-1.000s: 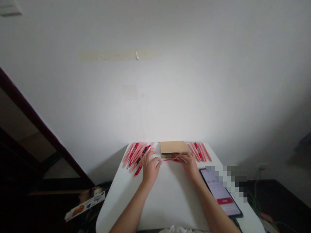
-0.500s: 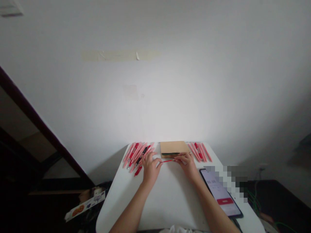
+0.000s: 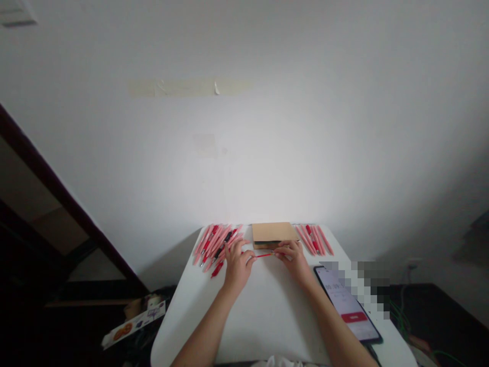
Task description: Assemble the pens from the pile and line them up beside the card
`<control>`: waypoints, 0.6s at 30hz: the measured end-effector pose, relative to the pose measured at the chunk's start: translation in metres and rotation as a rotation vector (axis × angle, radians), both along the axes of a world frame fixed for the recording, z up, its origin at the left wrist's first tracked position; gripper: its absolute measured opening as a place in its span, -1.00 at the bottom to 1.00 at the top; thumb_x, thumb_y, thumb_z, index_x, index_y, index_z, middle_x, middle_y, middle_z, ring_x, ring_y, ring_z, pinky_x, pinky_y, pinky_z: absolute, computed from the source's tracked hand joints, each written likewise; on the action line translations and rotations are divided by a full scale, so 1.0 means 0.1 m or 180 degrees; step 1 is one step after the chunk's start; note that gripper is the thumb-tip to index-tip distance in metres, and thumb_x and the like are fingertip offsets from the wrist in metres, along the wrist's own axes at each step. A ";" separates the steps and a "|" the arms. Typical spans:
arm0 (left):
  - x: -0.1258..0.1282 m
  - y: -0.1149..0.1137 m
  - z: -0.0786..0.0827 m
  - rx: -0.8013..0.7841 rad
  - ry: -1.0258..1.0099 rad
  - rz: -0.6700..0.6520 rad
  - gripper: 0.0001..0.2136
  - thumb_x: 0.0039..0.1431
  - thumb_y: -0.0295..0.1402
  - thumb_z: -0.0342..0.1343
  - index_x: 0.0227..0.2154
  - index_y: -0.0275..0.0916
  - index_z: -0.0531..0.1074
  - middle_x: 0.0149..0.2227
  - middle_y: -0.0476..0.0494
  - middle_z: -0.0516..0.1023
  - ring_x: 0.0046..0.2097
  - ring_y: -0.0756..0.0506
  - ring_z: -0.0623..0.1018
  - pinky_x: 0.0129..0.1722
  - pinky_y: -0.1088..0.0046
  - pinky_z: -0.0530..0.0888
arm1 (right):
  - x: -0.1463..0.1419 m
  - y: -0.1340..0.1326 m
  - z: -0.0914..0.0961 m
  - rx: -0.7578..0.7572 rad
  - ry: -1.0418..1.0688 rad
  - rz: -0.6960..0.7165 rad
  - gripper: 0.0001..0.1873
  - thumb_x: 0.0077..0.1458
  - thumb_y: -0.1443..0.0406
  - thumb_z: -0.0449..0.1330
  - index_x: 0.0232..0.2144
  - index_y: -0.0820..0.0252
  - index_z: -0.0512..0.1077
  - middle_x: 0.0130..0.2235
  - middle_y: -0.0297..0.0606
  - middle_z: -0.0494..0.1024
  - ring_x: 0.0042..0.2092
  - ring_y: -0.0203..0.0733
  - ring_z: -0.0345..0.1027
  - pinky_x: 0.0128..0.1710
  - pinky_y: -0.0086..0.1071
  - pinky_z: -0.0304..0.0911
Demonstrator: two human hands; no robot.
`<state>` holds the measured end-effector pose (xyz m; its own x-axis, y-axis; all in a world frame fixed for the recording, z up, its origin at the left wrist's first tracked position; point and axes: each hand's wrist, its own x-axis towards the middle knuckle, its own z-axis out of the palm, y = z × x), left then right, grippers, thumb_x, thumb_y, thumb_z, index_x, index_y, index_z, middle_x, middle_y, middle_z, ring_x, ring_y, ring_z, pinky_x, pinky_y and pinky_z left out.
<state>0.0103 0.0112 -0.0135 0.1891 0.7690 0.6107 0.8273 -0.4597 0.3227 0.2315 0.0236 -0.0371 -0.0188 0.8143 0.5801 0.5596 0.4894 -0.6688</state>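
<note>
Above the white table, a thin red pen refill is stretched level between my two hands. My left hand pinches its left end between thumb and forefinger, the other fingers curved over the pens. On the other end, near a small yellowish part, the fingertips of my right hand are closed. A short red pen piece lies just left of my left hand. Beyond it is a loose pile of pink, red and black pens, partly covered by my fingers.
A brown cardboard box or pad sits at the table's back, just behind my hands. Several pink pens and a red one lie in a row to its right. By my right forearm rests a phone with a timer on screen. The wall borders the table.
Both hands stay almost in place, still holding the refill. Its right end shows a little more of the yellowish part by my right fingertips.
</note>
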 end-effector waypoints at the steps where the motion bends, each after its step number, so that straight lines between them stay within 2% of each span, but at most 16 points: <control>1: 0.00 0.00 -0.01 -0.0008 0.0008 -0.0007 -0.93 0.12 -0.44 0.23 -0.39 -0.13 0.55 0.02 -0.14 0.48 0.16 -0.24 0.40 0.30 -0.26 0.01 | 0.00 0.00 0.01 0.0008 -0.0026 0.0021 -0.76 0.19 0.14 0.18 -0.35 -0.01 0.64 -0.16 -0.14 0.51 -0.02 0.01 0.30 0.05 -0.01 0.24; 8: -0.01 0.00 -0.01 -0.0002 0.0058 -0.0019 -0.93 0.12 -0.43 0.22 -0.38 -0.11 0.56 0.02 -0.15 0.48 0.15 -0.24 0.40 0.32 -0.25 -0.01 | -0.02 -0.02 0.04 0.0068 -0.0330 0.0113 -0.84 0.12 0.22 0.24 -0.39 0.00 0.64 -0.15 -0.13 0.54 0.00 0.05 0.30 0.04 -0.03 0.27; 13: 0.02 -0.02 0.04 -0.0049 -0.0015 0.0142 -0.93 0.10 -0.44 0.23 -0.39 -0.11 0.55 0.01 -0.15 0.48 0.15 -0.26 0.41 0.29 -0.28 0.01 | -0.02 0.00 -0.02 0.0072 -0.0354 0.0041 -0.89 0.09 0.23 0.28 -0.39 0.01 0.64 -0.14 -0.14 0.53 0.00 0.04 0.29 0.05 -0.02 0.27; 18: 0.02 -0.02 0.02 -0.0037 -0.0012 0.0120 -0.93 0.13 -0.40 0.23 -0.34 -0.09 0.56 0.03 -0.14 0.47 0.16 -0.25 0.40 0.31 -0.25 -0.02 | -0.02 0.01 -0.08 0.0039 -0.0283 -0.0050 -0.88 0.10 0.23 0.27 -0.39 0.00 0.64 -0.15 -0.14 0.53 0.00 0.04 0.29 0.05 -0.02 0.27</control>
<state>0.0128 0.0090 -0.0117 0.1575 0.7825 0.6024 0.8427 -0.4245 0.3311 0.2297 0.0250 -0.0447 -0.0579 0.8077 0.5868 0.6240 0.4881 -0.6102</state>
